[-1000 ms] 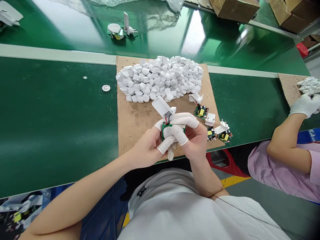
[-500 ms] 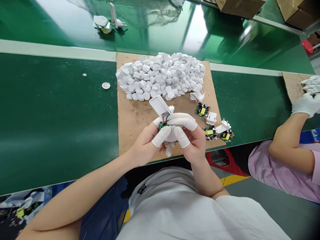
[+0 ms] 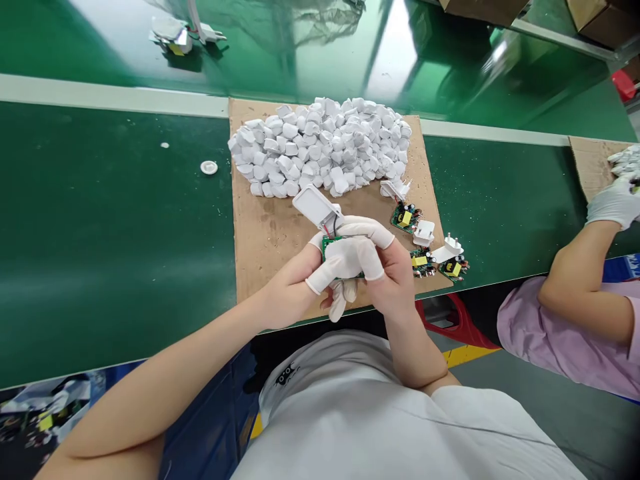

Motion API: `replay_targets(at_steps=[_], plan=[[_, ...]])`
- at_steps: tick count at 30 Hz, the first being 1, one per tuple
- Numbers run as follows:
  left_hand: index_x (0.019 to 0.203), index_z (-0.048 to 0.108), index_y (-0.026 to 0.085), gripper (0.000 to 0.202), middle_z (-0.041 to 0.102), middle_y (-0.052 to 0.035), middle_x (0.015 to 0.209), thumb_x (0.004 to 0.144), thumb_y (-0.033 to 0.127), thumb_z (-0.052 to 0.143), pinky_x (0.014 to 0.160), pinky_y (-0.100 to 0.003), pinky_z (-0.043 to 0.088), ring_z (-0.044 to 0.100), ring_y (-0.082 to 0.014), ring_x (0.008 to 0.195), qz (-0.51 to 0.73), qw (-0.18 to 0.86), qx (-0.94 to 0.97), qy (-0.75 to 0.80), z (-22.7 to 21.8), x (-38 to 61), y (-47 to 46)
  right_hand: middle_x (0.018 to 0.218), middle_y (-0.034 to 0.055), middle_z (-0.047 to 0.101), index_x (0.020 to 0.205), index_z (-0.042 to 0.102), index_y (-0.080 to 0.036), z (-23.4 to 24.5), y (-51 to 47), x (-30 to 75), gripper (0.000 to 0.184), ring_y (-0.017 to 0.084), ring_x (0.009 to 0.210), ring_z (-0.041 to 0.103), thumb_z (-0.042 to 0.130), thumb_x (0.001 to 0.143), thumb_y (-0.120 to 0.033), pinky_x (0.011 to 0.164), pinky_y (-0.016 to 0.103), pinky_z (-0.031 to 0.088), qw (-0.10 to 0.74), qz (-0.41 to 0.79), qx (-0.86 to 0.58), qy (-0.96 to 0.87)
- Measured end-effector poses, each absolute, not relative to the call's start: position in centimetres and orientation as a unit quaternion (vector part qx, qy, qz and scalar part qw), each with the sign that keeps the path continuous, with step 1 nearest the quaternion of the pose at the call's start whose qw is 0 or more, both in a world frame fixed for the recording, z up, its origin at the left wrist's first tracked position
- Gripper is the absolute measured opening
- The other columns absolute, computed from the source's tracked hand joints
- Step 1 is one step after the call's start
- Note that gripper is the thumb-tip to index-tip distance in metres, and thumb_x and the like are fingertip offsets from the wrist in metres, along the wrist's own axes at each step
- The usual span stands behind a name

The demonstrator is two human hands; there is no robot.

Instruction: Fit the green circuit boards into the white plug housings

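Note:
My left hand [image 3: 300,280] and my right hand [image 3: 383,267], both in white finger cots, grip one green circuit board [image 3: 326,248] between them. Both thumbs press on its upper face, side by side, and cover most of it. Fingers curl around the back and underneath. From the board's far edge, red and black wires run to a white plastic plug housing [image 3: 315,205], which tilts up to the left. Beyond my hands lies a heap of small white putty-like lumps [image 3: 325,143] on a cardboard sheet [image 3: 270,247].
Several circuit boards [image 3: 405,217] with white plug parts [image 3: 424,233] lie right of my hands. A white ring-shaped piece [image 3: 209,167] is on the green bench [image 3: 115,220]. Another plug assembly [image 3: 173,37] stands at the back left. A co-worker's gloved hand [image 3: 613,203] is far right.
My thumbs have come together over the board, hiding the pale round piece seen on it before. The plug assembly on the back surface has shifted left in view.

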State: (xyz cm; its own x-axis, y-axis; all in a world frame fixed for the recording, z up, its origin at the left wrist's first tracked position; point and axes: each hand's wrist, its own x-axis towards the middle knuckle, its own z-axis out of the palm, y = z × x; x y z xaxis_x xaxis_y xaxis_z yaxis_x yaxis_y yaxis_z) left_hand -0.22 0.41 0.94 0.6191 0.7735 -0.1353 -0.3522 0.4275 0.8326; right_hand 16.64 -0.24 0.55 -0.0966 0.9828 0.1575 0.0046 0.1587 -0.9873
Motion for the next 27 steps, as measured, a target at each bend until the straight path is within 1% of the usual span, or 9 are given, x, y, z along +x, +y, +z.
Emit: replay_targets(at_steps=[3,5,9,15,18,21,23,25,27], plan=[[0.117,0.053,0.023,0.037,0.069,0.0035,0.078,0.108,0.055,0.069,0.045,-0.022,0.046,0.066,-0.0119,0.049,0.364,0.806,0.401,0.241,0.8,-0.3,0.3,0.144,0.0106,0.074,0.126,0.073,-0.027,1.2,-0.4,17.2,0.044,0.029,0.125,0.076,0.078,0.1,-0.061,0.098,0.041,0.07,0.475,0.505,-0.418,-0.587],[0.12,0.054,0.022,0.036,0.069,0.004,0.078,0.108,0.053,0.07,0.045,-0.023,0.047,0.066,-0.0124,0.049,0.362,0.812,0.393,0.234,0.8,-0.3,0.4,0.146,0.0109,0.073,0.127,0.072,-0.026,1.4,-0.5,17.3,0.042,0.029,0.127,0.075,0.083,0.098,-0.054,0.099,0.042,0.069,0.477,0.501,-0.412,-0.593],[0.126,0.055,0.021,0.045,0.07,0.0025,0.078,0.103,0.055,0.075,0.045,-0.024,0.047,0.068,-0.0144,0.05,0.348,0.825,0.389,0.217,1.2,-0.3,0.6,0.14,0.0102,0.074,0.123,0.072,-0.026,1.4,-0.3,17.5,0.034,0.028,0.128,0.073,0.082,0.099,-0.049,0.106,0.043,0.066,0.495,0.504,-0.39,-0.591],[0.125,0.049,0.024,0.035,0.069,0.0028,0.083,0.108,0.046,0.071,0.048,-0.022,0.05,0.069,-0.0127,0.052,0.337,0.822,0.413,0.202,1.5,-0.4,0.3,0.15,0.0107,0.069,0.131,0.071,-0.027,1.3,-0.4,18.4,0.041,0.032,0.137,0.07,0.077,0.1,-0.053,0.111,0.048,0.064,0.459,0.514,-0.381,-0.616],[0.124,0.047,0.024,0.03,0.069,0.0015,0.086,0.111,0.045,0.066,0.047,-0.021,0.051,0.07,-0.0125,0.053,0.327,0.831,0.411,0.185,1.5,-0.6,0.2,0.156,0.0103,0.067,0.135,0.072,-0.028,1.6,-0.6,18.6,0.042,0.033,0.138,0.07,0.078,0.099,-0.049,0.109,0.048,0.066,0.459,0.517,-0.361,-0.626],[0.123,0.047,0.025,0.028,0.068,0.0014,0.087,0.112,0.043,0.064,0.047,-0.02,0.05,0.069,-0.0121,0.054,0.322,0.834,0.409,0.181,1.3,-0.7,0.1,0.155,0.0114,0.068,0.13,0.075,-0.028,1.9,-0.7,18.6,0.035,0.036,0.14,0.07,0.077,0.1,-0.044,0.105,0.051,0.068,0.459,0.529,-0.369,-0.611],[0.12,0.049,0.024,0.027,0.068,0.0011,0.087,0.111,0.044,0.065,0.047,-0.021,0.048,0.068,-0.0117,0.053,0.322,0.834,0.408,0.185,1.2,-0.6,0.1,0.153,0.0111,0.07,0.127,0.077,-0.028,2.0,-0.6,18.6,0.032,0.038,0.141,0.07,0.079,0.099,-0.043,0.106,0.052,0.068,0.465,0.541,-0.364,-0.599],[0.12,0.052,0.023,0.03,0.069,0.0006,0.085,0.109,0.046,0.068,0.049,-0.022,0.046,0.065,-0.0115,0.053,0.324,0.834,0.402,0.196,1.1,-0.5,0.2,0.152,0.0095,0.071,0.126,0.078,-0.029,2.0,-0.4,18.7,0.03,0.037,0.139,0.071,0.081,0.098,-0.04,0.106,0.051,0.068,0.473,0.554,-0.352,-0.588],[0.124,0.056,0.023,0.039,0.07,0.0004,0.083,0.105,0.052,0.073,0.05,-0.024,0.045,0.063,-0.0126,0.054,0.333,0.83,0.393,0.212,1.1,-0.3,0.3,0.151,0.0087,0.071,0.126,0.078,-0.029,1.8,-0.2,18.8,0.031,0.035,0.135,0.074,0.081,0.097,-0.038,0.102,0.047,0.07,0.472,0.566,-0.342,-0.582]])
